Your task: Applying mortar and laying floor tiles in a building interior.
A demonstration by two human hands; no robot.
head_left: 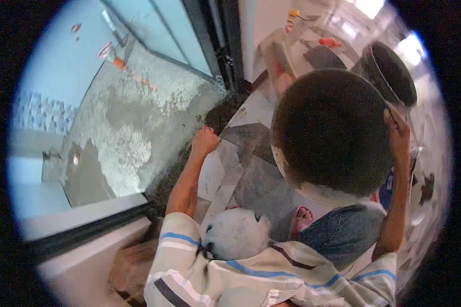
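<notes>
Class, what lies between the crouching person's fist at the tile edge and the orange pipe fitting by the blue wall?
In the head view, only rough grey mortar bed lies between the fist and the orange pipe fitting.

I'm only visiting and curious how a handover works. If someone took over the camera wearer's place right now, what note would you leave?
Left and right hands: neither of the wearer's own is in view.
A crouching person in a striped shirt is right below. One hand, closed, rests at the dark wet strip by the door frame. The other hand is raised at a black round pan.
Done: grey and white tile pieces lie on the floor beside the strip.
Left: the rough grey bed beyond the frame is uncovered.
</notes>
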